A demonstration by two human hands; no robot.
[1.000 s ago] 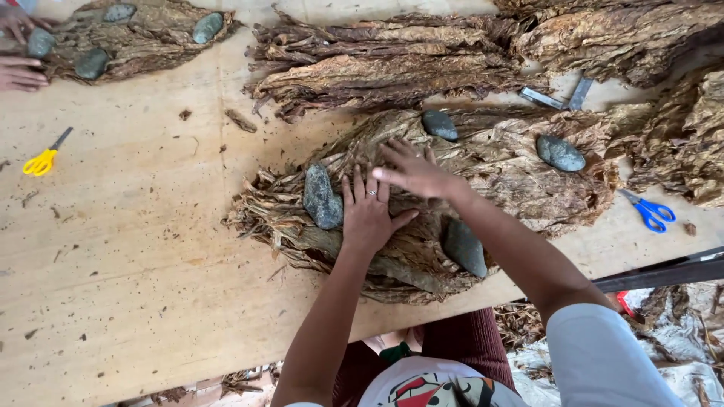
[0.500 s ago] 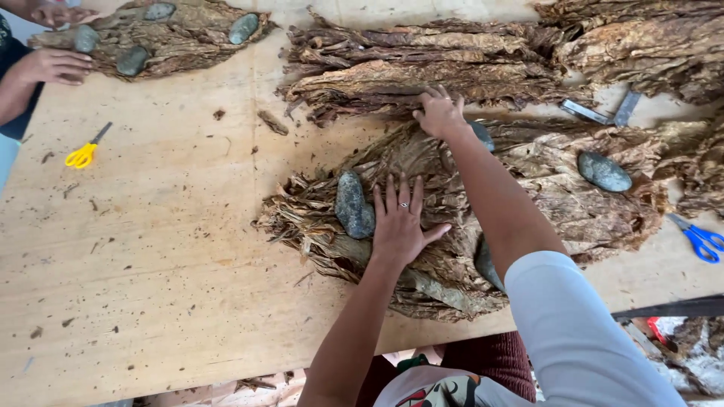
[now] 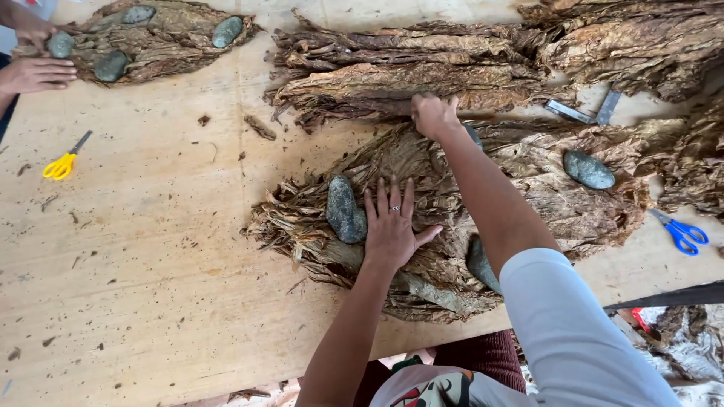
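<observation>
1. Left hand [image 3: 392, 226] spread flat, fingers apart, pressed on the near pile of dried leaves [image 3: 452, 218] just beside a grey stone [image 3: 345, 209]; gripping nothing, likely just pinning the heap down.
2. Right hand [image 3: 434, 114] reached across to the far edge of that pile, fingers curled over a leaf at the foot of the far leaf heap [image 3: 392, 71]; whether truly clamped on it, cannot tell.
3. Stones laid on top, apparently as weights to keep leaves flat: another stone [image 3: 588, 169] to the right.
4. Near pile lying mid-table [image 3: 136, 249], long axis running left to right, leaf tips fanning toward the left.
5. Yellow scissors [image 3: 64, 160] well apart at left; blue scissors [image 3: 682, 230] at right.
</observation>
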